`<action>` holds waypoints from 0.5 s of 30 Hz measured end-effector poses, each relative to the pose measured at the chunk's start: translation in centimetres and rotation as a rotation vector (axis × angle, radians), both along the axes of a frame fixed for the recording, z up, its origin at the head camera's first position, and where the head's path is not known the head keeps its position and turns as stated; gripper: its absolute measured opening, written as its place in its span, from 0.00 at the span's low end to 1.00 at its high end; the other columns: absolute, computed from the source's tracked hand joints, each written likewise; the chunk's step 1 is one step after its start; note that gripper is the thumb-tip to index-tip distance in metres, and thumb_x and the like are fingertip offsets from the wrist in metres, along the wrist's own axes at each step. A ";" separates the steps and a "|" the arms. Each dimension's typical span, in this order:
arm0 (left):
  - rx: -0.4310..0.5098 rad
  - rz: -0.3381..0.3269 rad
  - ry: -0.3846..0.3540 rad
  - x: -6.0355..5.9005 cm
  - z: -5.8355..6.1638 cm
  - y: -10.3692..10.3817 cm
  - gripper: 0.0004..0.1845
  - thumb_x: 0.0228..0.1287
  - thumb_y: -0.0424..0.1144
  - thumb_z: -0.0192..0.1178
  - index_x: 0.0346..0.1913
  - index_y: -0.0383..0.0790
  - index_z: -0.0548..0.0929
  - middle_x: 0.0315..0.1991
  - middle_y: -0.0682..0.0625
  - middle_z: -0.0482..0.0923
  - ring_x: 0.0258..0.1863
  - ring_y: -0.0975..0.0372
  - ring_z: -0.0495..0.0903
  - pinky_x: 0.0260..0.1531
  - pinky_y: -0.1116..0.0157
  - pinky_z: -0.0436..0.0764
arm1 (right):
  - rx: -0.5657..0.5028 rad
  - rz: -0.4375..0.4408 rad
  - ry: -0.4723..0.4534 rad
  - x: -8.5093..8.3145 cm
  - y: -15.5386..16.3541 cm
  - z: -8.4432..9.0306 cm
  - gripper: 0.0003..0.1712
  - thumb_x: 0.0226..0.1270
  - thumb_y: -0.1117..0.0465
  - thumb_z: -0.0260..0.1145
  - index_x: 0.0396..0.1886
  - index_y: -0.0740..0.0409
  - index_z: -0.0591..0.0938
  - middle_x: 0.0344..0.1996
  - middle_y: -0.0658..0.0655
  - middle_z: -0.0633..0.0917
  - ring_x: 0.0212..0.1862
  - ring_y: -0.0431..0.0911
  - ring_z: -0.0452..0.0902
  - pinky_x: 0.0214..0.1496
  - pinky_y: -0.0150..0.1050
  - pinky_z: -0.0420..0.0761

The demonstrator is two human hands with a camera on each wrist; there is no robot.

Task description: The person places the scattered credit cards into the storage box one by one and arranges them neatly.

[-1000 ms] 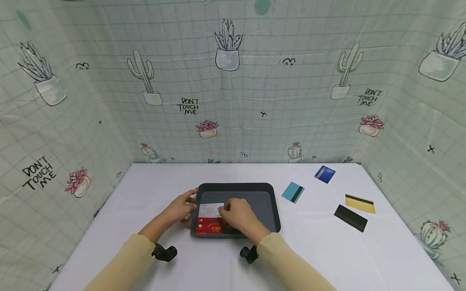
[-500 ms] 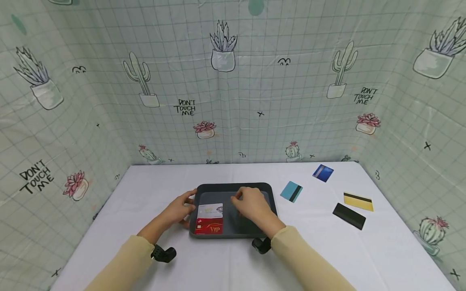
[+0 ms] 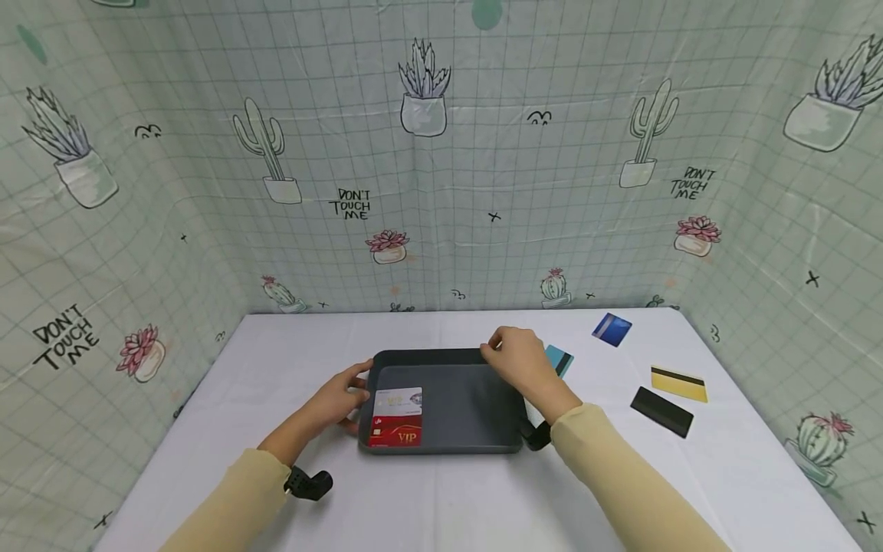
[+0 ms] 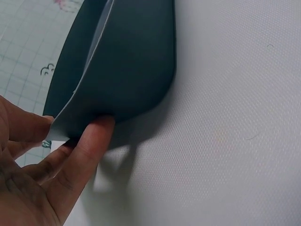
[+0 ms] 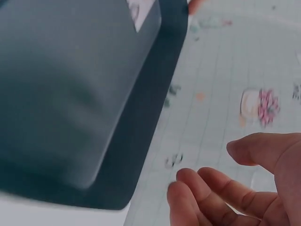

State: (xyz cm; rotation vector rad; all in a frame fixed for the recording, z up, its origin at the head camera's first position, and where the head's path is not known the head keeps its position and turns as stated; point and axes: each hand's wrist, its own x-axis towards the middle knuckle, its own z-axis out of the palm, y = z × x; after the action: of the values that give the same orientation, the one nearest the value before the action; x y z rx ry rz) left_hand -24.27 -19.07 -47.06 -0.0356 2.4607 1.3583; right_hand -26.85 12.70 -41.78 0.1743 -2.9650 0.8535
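Note:
A dark grey tray (image 3: 462, 399) lies on the white table. In its left part lie a white card (image 3: 398, 400) and a red VIP card (image 3: 395, 434). My left hand (image 3: 355, 387) pinches the tray's left rim; in the left wrist view the left hand (image 4: 75, 127) has its thumb on the tray's (image 4: 131, 61) outer wall. My right hand (image 3: 493, 353) hovers over the tray's far right corner with loosely curled fingers and holds nothing. It partly hides a teal card (image 3: 562, 359). In the right wrist view the right hand (image 5: 204, 165) hangs beyond the tray (image 5: 70, 94).
Right of the tray lie a blue card (image 3: 612, 328), a yellow card (image 3: 679, 383) and a black card (image 3: 661, 412). A cactus-print curtain (image 3: 441, 192) closes the table in at the back and on both sides.
My right hand left the white card in the tray and moved right and away, up to the tray's far right corner by the teal card. The left hand has stayed on the rim.

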 end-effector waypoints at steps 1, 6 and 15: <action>0.002 0.001 -0.001 0.0 0.0 0.0 0.35 0.75 0.29 0.53 0.81 0.42 0.59 0.70 0.31 0.68 0.50 0.48 0.78 0.26 0.59 0.88 | 0.011 -0.007 -0.002 -0.3 0.5 0.1 0.17 0.73 0.54 0.64 0.44 0.64 0.87 0.38 0.61 0.90 0.30 0.49 0.83 0.35 0.45 0.84; 0.016 0.008 0.001 -0.1 -0.2 -0.1 0.35 0.75 0.29 0.53 0.82 0.43 0.59 0.70 0.31 0.68 0.50 0.48 0.78 0.26 0.60 0.88 | 0.069 -0.035 -0.029 -1.6 3.0 -0.3 0.18 0.72 0.54 0.61 0.38 0.66 0.87 0.34 0.61 0.89 0.29 0.50 0.80 0.32 0.44 0.82; 0.019 0.014 0.003 -0.2 -0.3 -0.2 0.35 0.75 0.29 0.54 0.82 0.43 0.59 0.70 0.32 0.68 0.49 0.49 0.79 0.24 0.60 0.87 | 0.134 -0.040 -0.124 -2.5 5.9 -2.0 0.18 0.69 0.58 0.58 0.21 0.62 0.80 0.20 0.57 0.79 0.25 0.50 0.74 0.29 0.42 0.76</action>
State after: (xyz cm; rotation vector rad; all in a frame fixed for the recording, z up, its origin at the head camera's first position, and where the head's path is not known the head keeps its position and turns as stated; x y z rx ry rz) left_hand -24.49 -19.23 -47.41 -0.0469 2.4544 1.3883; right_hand -29.33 18.57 -43.81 0.0698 -3.1310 0.6853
